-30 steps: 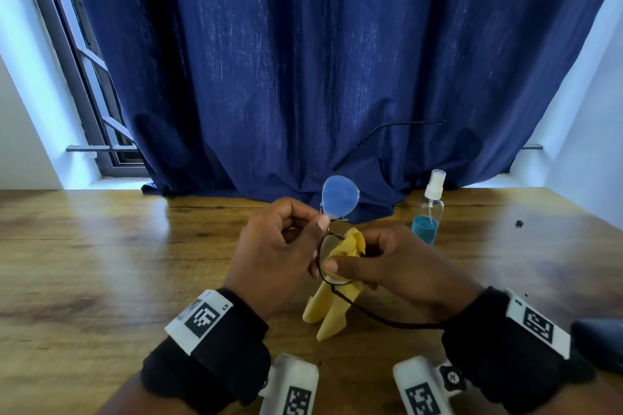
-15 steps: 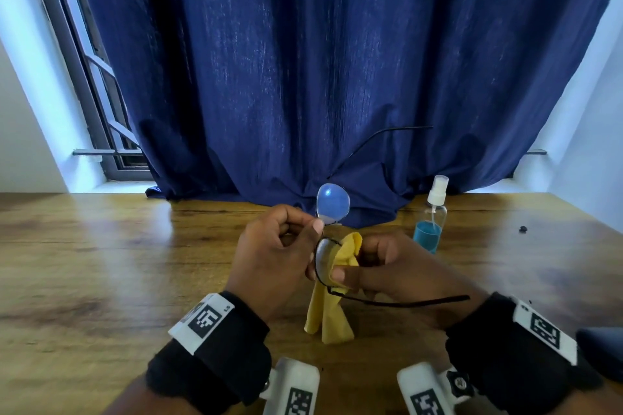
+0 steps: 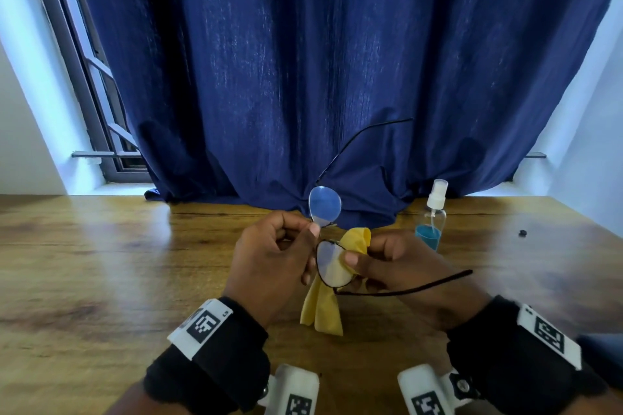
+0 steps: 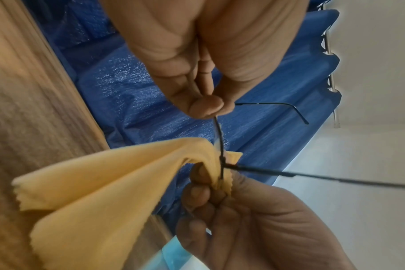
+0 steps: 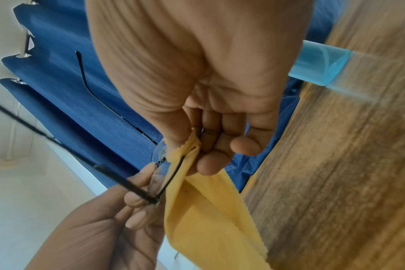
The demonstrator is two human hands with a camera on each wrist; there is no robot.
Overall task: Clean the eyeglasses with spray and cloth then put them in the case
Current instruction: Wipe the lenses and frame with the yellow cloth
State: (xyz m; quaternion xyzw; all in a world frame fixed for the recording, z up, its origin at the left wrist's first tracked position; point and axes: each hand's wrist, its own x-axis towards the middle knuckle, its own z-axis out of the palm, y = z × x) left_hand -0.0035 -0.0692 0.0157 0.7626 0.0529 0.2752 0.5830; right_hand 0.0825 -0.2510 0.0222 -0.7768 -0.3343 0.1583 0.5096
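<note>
Thin black-framed eyeglasses point(image 3: 332, 268) are held upright over the wooden table point(image 3: 101, 280), one lens above the other, temples spread. My left hand point(image 3: 269, 263) pinches the frame near the bridge, below the upper lens point(image 3: 324, 205). My right hand point(image 3: 401, 266) pinches the lower lens through a yellow cloth point(image 3: 323, 307), thumb on the near face. In the left wrist view the left hand point(image 4: 204, 104) pinches the eyeglasses point(image 4: 220, 146) above the yellow cloth point(image 4: 99, 182). In the right wrist view the right hand point(image 5: 197, 146) holds the yellow cloth point(image 5: 208, 219) against the eyeglasses point(image 5: 171, 179).
A clear spray bottle point(image 3: 431, 222) with blue liquid and a white nozzle stands on the table just behind my right hand. A dark blue curtain point(image 3: 320, 61) hangs at the back edge. A dark blue object point(image 3: 603, 347) lies at the right edge. A small black speck point(image 3: 522, 232) sits far right.
The eyeglasses turned slightly: the lower temple swung up from hanging low to pointing right. My right thumb and the cloth shifted over the lower lens. The left hand kept its pinch.
</note>
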